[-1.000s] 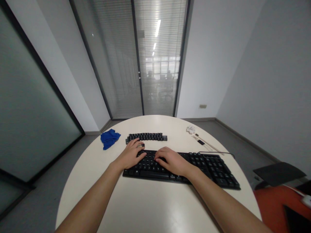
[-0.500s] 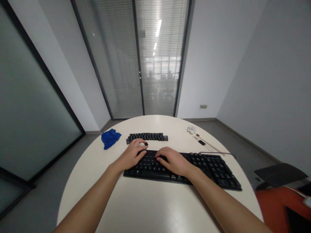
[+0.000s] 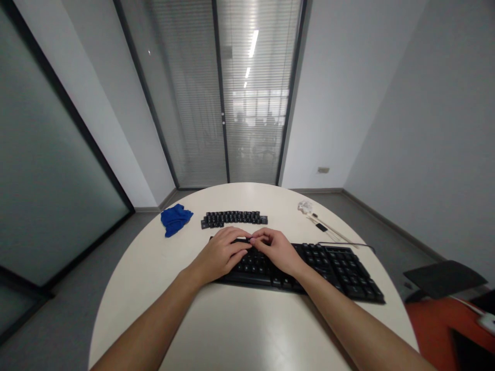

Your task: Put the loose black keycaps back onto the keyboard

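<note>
Okay, so the left hand [image 3: 216, 253] and right hand [image 3: 279, 251] are almost tip to tip over the left-of-center part of the black keyboard [image 3: 320, 262]. Left fingers [image 3: 236, 234] reach inward with the thumb a bit lower, and the right thumb and index finger are bent in to nearly the same spot. Some small dark bit shows right where the fingertips meet, but it's too tiny and covered for me to tell what it is, or whether either hand is actually pinching it. The keyboard lies flat on the round white tabletop [image 3: 216, 330], its number pad sticking out past the right forearm, with a thin black cable [image 3: 342, 243] along the back edge. Just beyond the hands there's a bunch of loose black keycaps [image 3: 234, 217] laid out in rows. Left of those sits a crumpled blue cloth [image 3: 176, 220]; over on the right, a wadded white tissue [image 3: 304, 207] near some thin pale sticks [image 3: 333, 228]. Past the tabletop's right side, a red seat [image 3: 433, 327].
</note>
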`<state>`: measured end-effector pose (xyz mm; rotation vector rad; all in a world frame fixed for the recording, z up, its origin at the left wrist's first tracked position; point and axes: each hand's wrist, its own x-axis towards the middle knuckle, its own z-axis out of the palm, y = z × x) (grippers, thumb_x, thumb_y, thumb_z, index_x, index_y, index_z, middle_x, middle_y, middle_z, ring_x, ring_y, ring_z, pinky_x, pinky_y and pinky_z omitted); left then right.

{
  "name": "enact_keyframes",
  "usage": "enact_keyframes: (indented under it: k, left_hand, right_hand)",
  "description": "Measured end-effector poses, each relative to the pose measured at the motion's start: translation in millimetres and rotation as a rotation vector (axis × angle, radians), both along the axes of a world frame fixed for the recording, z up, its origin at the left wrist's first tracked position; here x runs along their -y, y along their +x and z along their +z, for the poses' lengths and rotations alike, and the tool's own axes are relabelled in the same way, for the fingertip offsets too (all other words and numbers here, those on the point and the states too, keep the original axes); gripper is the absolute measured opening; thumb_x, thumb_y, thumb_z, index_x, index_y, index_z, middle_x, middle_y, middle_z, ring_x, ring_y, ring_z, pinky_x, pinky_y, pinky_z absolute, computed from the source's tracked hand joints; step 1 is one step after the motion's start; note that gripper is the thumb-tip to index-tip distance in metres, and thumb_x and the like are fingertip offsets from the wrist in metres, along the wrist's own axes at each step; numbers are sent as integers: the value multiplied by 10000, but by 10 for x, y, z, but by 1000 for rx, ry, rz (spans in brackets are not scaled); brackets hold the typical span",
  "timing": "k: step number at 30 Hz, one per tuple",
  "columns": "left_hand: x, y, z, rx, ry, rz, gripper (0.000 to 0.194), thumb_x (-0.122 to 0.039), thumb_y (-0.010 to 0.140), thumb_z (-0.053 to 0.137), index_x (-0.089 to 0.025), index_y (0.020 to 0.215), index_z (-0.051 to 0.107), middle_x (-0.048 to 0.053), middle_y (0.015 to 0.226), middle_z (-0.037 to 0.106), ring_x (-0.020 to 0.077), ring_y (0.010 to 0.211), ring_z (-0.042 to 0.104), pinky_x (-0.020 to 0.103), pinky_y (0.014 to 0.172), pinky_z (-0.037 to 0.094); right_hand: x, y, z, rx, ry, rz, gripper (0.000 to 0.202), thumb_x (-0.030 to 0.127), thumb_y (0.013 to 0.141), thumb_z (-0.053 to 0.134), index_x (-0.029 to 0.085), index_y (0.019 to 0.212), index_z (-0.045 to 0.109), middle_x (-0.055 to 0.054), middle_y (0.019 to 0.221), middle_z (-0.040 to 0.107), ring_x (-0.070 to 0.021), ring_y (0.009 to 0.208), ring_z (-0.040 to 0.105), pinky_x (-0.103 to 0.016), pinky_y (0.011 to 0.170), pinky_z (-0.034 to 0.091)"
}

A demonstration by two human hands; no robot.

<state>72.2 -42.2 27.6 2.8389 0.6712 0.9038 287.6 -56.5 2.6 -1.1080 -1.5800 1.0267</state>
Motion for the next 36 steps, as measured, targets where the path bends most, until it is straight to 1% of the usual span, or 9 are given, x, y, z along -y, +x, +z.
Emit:
enact_keyframes:
  k: [5, 9, 12, 15, 21, 24, 29, 33, 36]
  left_hand:
    - [1, 46, -32, 101, 7, 103, 147, -311, 961, 587, -219, 1044, 667, 67, 1083, 713, 231, 1018, 629, 411, 919, 484]
    - [32, 61, 30, 107, -15, 142, 123, -286, 960, 592, -223, 1007, 687, 46, 1020, 732, 218, 966, 633, 385, 884, 482]
    - [27, 3, 102, 70, -137, 159, 142, -299, 943, 607, -233, 1005, 716, 43, 1005, 739, 217, 958, 638, 379, 904, 487]
    - [-33, -99, 121, 1, -306, 144, 170, -315, 913, 632, -247, 1021, 745, 37, 1004, 744, 212, 947, 653, 351, 897, 497]
    - [-165, -193, -4, -51, -598, 132, 159, -300, 838, 692, -240, 950, 788, 9, 918, 772, 196, 865, 696, 295, 827, 513]
    - [-183, -182, -58, -41, -667, 122, 152, -298, 819, 701, -234, 917, 797, 2, 915, 783, 199, 861, 710, 286, 817, 518]
    - [-189, -185, -87, -54, -635, 120, 137, -333, 813, 722, -238, 871, 802, 3, 918, 788, 197, 867, 717, 279, 835, 515]
    - [-172, -200, -42, -109, -534, 116, 98, -323, 827, 720, -277, 859, 801, -17, 925, 788, 188, 879, 714, 279, 858, 499]
    - [-166, -215, -9, -145, -502, 91, 102, -281, 844, 700, -285, 875, 797, -24, 936, 786, 180, 890, 707, 269, 863, 491]
  right_hand:
    - [45, -43, 43, -61, -64, 59, 386, 513, 811, 707, 168, 973, 647, -50, 883, 748, -209, 864, 693, -353, 839, 516]
    - [83, -79, 57, -47, -73, 74, 389, 514, 840, 678, 161, 1001, 642, -50, 857, 755, -209, 847, 696, -358, 851, 510]
    - [95, -84, 36, 24, -33, 79, 342, 483, 875, 646, 165, 998, 667, -52, 882, 759, -210, 851, 696, -355, 840, 515]
    - [117, -87, 20, 173, 68, 66, 251, 407, 904, 628, 184, 988, 705, -44, 900, 756, -204, 849, 690, -336, 819, 516]
    - [182, -107, 67, 431, 219, 107, 185, 260, 915, 609, 242, 1048, 736, -31, 1009, 760, -213, 936, 686, -336, 864, 504]
    - [183, -101, 71, 504, 271, 107, 186, 236, 908, 616, 245, 1051, 736, -34, 1040, 756, -217, 964, 681, -341, 886, 494]
    - [177, -102, 59, 598, 335, 110, 140, 248, 912, 638, 240, 1005, 743, -33, 997, 757, -207, 933, 672, -331, 868, 478]
    - [187, -135, 59, 649, 392, 113, 127, 247, 918, 644, 243, 991, 748, -33, 962, 759, -204, 900, 670, -331, 851, 465]
    - [196, -167, 49, 682, 416, 87, 123, 276, 913, 664, 248, 1005, 741, -31, 971, 758, -210, 908, 668, -342, 861, 455]
